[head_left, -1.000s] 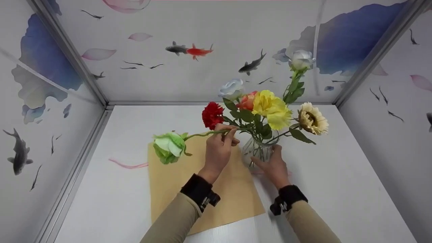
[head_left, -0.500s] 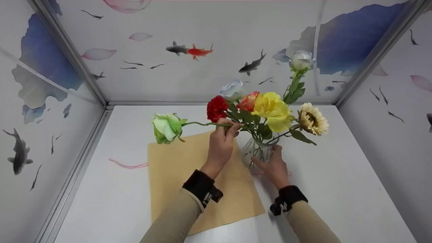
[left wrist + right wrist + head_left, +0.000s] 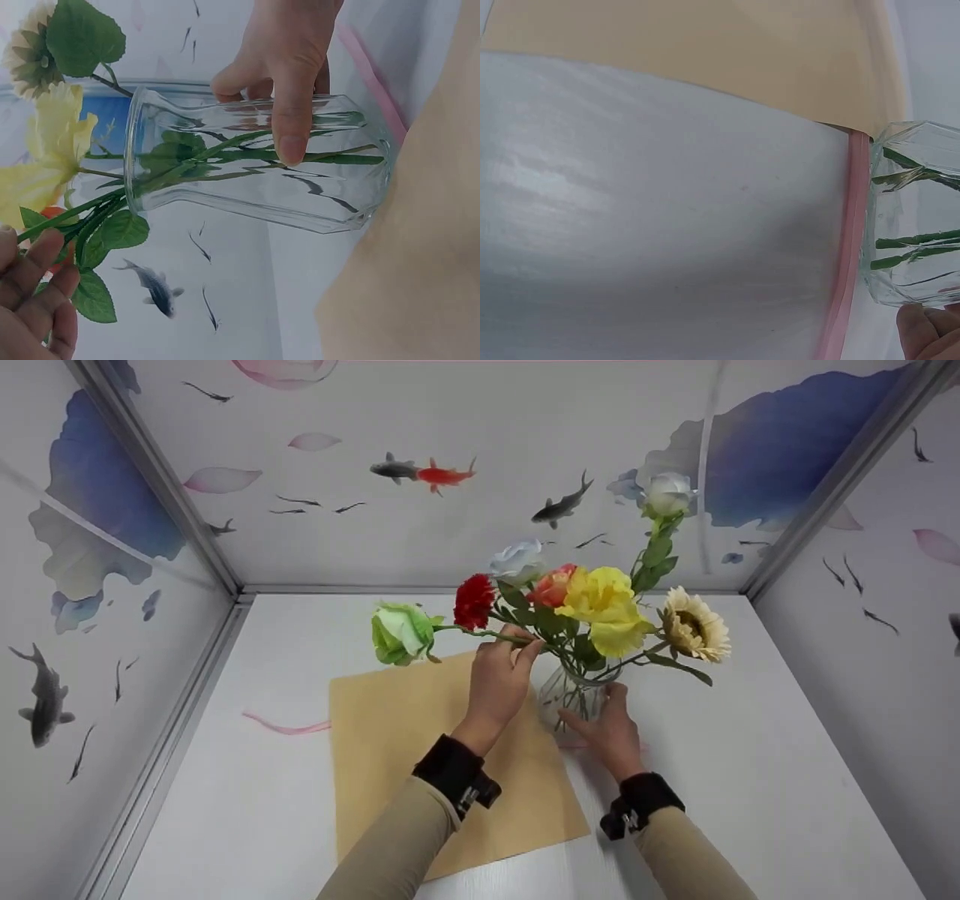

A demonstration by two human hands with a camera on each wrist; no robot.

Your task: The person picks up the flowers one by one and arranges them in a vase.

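In the head view my left hand [image 3: 501,682] pinches the green stem of a pale green rose [image 3: 403,634], whose bloom points left. The stem runs to the mouth of a clear glass vase [image 3: 553,701]. My right hand [image 3: 613,735] grips the vase's right side, thumb in front, as the left wrist view also shows. Several stems stand inside the glass [image 3: 240,202]. Above its rim spread a red carnation [image 3: 474,601], a yellow flower [image 3: 604,607], an orange-pink flower [image 3: 553,585], a cream sunflower [image 3: 694,624], a pale blue rose [image 3: 516,560] and a tall white rose [image 3: 669,495].
A brown paper sheet [image 3: 450,780] lies on the white table [image 3: 780,780], left of the vase. Pink ribbon [image 3: 289,729] sticks out at the sheet's left, and more ribbon [image 3: 849,247] passes by the vase's base. Printed walls [image 3: 480,532] enclose the table's back and sides.
My left hand has moved slightly up and right, carrying the green rose up and then rightward toward the vase. The red carnation has shifted a little. My right hand stays on the vase.
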